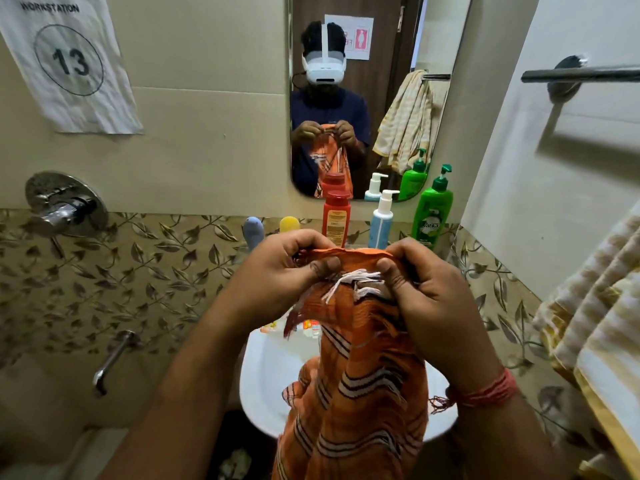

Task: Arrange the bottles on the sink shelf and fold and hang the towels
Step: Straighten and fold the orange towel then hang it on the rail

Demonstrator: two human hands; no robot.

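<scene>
An orange striped towel (pixel 360 382) with white fringe hangs in front of me over the white sink (pixel 270 372). My left hand (pixel 280 271) and my right hand (pixel 422 292) both pinch its top edge, close together. Behind them on the shelf stand a red bottle (pixel 336 218), a white and blue pump bottle (pixel 381 223) and a green pump bottle (pixel 433 209). A blue-grey bottle (pixel 252 232) and a yellow one (pixel 289 224) stand to the left, partly hidden by my left hand.
A cream and yellow striped towel (pixel 595 323) hangs at the right below a metal towel bar (pixel 581 74). A mirror (pixel 374 98) is ahead. A shower mixer (pixel 65 206) and a spout (pixel 114 358) are on the left wall.
</scene>
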